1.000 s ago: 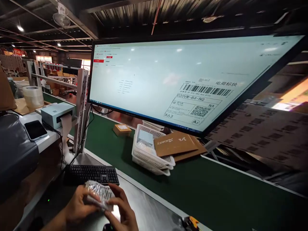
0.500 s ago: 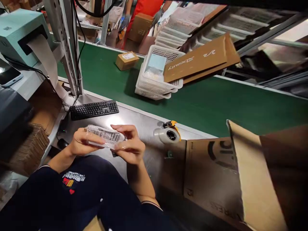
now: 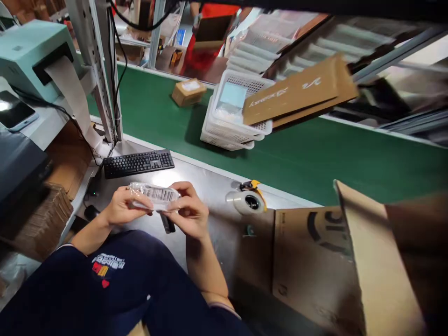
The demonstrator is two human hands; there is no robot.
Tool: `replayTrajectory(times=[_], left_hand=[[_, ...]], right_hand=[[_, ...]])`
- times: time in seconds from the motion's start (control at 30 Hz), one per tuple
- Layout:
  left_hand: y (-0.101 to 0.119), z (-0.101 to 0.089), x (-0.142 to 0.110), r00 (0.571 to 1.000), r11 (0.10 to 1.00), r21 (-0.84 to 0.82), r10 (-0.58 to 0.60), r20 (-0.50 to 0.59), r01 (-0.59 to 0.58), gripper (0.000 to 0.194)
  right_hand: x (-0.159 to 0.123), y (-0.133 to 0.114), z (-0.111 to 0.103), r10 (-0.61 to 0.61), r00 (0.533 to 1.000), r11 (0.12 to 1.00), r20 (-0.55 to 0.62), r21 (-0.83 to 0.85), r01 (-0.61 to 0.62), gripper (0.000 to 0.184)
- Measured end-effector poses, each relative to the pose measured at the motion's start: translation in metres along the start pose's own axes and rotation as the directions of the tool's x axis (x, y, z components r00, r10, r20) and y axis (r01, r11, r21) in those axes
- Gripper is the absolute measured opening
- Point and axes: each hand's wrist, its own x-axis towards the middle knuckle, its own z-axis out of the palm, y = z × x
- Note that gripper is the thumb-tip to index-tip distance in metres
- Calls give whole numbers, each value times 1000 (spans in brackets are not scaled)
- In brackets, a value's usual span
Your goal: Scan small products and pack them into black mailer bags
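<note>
Between my two hands is a small package in clear plastic wrap point(image 3: 157, 195), its barcode label facing up. My left hand point(image 3: 128, 205) is closed on its left end, with fingers over the near edge. At the right end, my right hand point(image 3: 189, 210) pinches it between thumb and fingers. What is inside the wrap I cannot make out. Below the package, a black object point(image 3: 168, 223) lies on the metal bench point(image 3: 206, 186), partly hidden by my right hand. Just beyond my hands sits a black keyboard point(image 3: 139, 163).
A tape dispenser point(image 3: 247, 200) and an open cardboard box point(image 3: 315, 261) are to the right. Stacked white baskets point(image 3: 229, 135) with a brown mailer point(image 3: 297, 95) and a small carton point(image 3: 189, 92) sit on the green belt point(image 3: 157, 112). A label printer point(image 3: 38, 56) stands left. Someone in red point(image 3: 203, 53) is beyond.
My hands still hold the wrapped package, now turned a little flatter, and more of the black object below shows. The person beyond the belt has shifted the dark-looking box upward.
</note>
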Motion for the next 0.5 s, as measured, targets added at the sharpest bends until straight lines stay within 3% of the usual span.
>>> replayTrajectory(times=[0.17,0.3,0.5], left_hand=[[-35,19,-7,962,962,-184,-230,-145,202,26],[-65,33,7,948,928,-318,-260,-183,193,39],[-67,44,6,952,902,-394,-258,-167,175,42]], right_hand=[[-4,19,-8,125,992,992,-23,-27,-125,13],[6,38,-19,109,994,991,10,71,-109,7],[3,37,-29,126,990,979,67,149,-135,12]])
